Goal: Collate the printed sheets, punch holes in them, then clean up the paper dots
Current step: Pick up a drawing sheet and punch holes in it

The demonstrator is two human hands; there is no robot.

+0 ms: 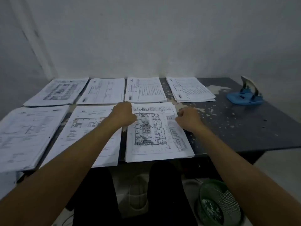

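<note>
Several stacks of printed sheets lie in two rows on a dark table (244,128). The near right stack (154,144) shows a floor plan on top. My left hand (124,114) rests curled at that stack's far left corner, touching the top sheet. My right hand (189,119) is curled at its right edge, fingers pinching the sheet's border. A blue hole punch (246,98) with a metal lever stands at the far right of the table, apart from both hands. Whether either hand has lifted the sheet cannot be told.
The far row holds stacks (145,89) against a white wall. Two more stacks (27,134) lie at the near left. The tabletop is chipped with pale flecks. A green mesh bin (218,204) with paper bits stands on the floor at the right, beside my dark-trousered legs.
</note>
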